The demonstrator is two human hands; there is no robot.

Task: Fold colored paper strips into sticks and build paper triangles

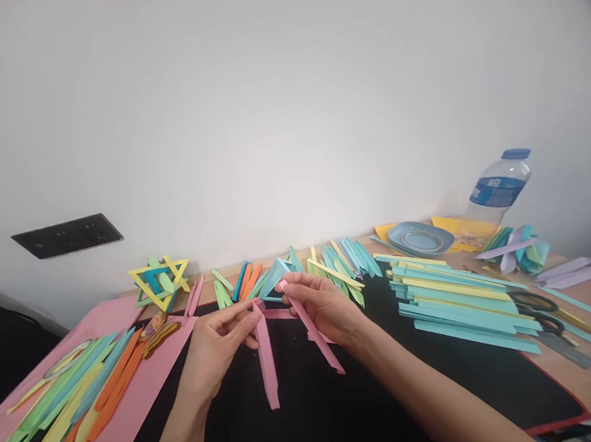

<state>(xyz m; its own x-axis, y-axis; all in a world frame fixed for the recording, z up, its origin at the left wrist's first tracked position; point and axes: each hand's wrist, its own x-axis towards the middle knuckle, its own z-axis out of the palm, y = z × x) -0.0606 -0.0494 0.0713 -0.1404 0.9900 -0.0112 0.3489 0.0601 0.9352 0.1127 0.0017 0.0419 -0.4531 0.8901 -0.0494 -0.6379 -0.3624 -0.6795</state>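
A folded pink paper strip [268,369] hangs over the middle of the black mat [308,420], its top end pinched between the thumb and fingers of the person's left hand [218,346]. The right hand [325,306] pinches the upper end of a second pink strip [320,339], which slants down towards five o'clock. Between the hands, a pink crosspiece [280,313] shows; the fingers hide whether it joins either strip. Taking these strips as the clock's centre, short folded strips [249,280] in blue, orange and green lie near twelve o'clock. At ten o'clock stands a yellow, green and teal paper star [162,282], with a black socket panel [66,236] farther out on the wall. Between eight and nine, a multicoloured strip bundle [85,387] lies partly on a pink sheet [136,404]. A turquoise-and-yellow strip stack [455,301] lies at three o'clock, black-handled scissors [552,325] just beyond. At two o'clock sit a blue-grey dish [421,238] and, farther out, a blue-capped plastic bottle [500,188].
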